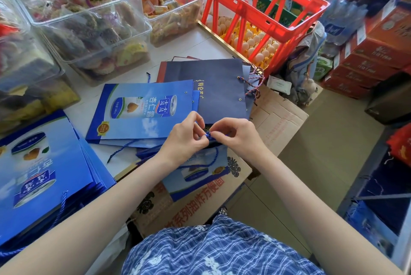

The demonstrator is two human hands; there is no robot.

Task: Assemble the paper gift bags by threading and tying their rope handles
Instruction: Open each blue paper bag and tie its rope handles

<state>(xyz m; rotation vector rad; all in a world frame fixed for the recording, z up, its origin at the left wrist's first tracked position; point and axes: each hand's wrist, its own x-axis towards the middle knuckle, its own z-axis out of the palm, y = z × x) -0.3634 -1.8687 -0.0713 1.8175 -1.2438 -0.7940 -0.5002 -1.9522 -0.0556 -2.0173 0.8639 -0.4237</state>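
Pinching the blue rope [206,135], both hands, left [185,139] and right [235,135], grip it above a paper bag [195,174].

"杏仁露" on light blue gift bag [142,110], gold "特仑苏", probably, on navy bag [213,83]

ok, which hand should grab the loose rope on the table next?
Left, probably. The left hand and right hand both pinch the blue rope, but the loose rope lies on the left hand's side, nearer its wrist; the right would have to cross over.
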